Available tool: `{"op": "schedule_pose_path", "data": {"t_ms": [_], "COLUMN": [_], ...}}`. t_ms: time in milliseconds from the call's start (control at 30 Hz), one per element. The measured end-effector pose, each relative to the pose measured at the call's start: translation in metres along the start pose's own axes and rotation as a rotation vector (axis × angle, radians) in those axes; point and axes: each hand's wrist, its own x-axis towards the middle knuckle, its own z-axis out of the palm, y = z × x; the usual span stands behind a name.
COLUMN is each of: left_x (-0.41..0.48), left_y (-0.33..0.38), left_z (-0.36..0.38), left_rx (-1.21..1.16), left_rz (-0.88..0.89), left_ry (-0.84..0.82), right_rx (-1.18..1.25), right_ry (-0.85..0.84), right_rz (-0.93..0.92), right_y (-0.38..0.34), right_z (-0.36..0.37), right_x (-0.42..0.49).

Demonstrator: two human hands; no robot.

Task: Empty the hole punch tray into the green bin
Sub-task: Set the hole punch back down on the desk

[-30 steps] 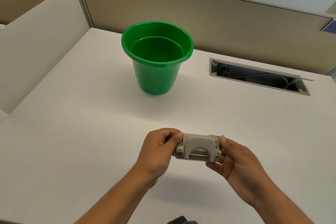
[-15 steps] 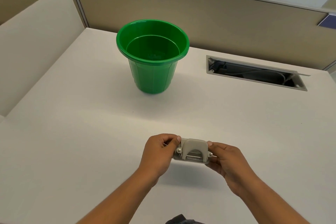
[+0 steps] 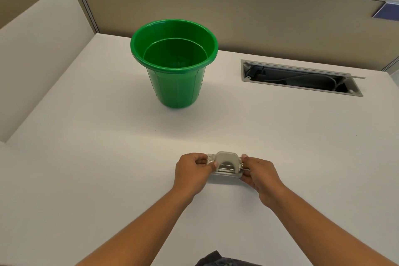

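Hole punch [image 3: 225, 165]: near desk [image 3: 86, 157] front edge, possibly just touching it.
Left hand [image 3: 192, 168]: pinching its left end.
Right hand [image 3: 260, 171]: clasping right end.
Green bin [image 3: 174, 84]: upright, toward back edge.

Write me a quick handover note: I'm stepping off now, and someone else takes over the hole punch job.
Left hand: gripping the left end of the hole punch.
Right hand: gripping its right end.
The punch is at the near part of the desk; whether it rests on the surface I cannot tell.
Green bin: upright, farther back, well apart from the punch.
Done: punch in hand.
Left: carry it over the bin, empty the tray.
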Motion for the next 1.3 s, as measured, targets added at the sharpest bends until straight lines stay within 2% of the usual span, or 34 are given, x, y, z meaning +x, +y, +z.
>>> {"op": "schedule_pose_path", "data": {"t_ms": [133, 267, 600, 900, 1300], "left_x": [0.007, 0.008, 0.008, 0.013, 0.015], "left_y": [-0.003, -0.005, -0.01, -0.016, -0.022], "left_z": [0.004, 0.007, 0.01, 0.013, 0.013], "left_rx": [0.036, 0.051, 0.1, 0.149, 0.124], "left_rz": [0.002, 0.011, -0.005, -0.008, -0.02], "left_ry": [0.008, 0.024, 0.076, 0.095, 0.086], "right_rx": [-0.015, -0.133, -0.231, -0.295, -0.278], "right_ry": [-0.066, -0.152, -0.029, -0.043, 0.029], "right_rz": [-0.01, -0.077, -0.198, -0.192, -0.22], "right_y": [0.004, 0.002, 0.014, 0.022, 0.029], "right_z": [0.002, 0.0, -0.004, -0.007, -0.008], "right_x": [0.0, -0.003, 0.004, 0.015, 0.018]}}
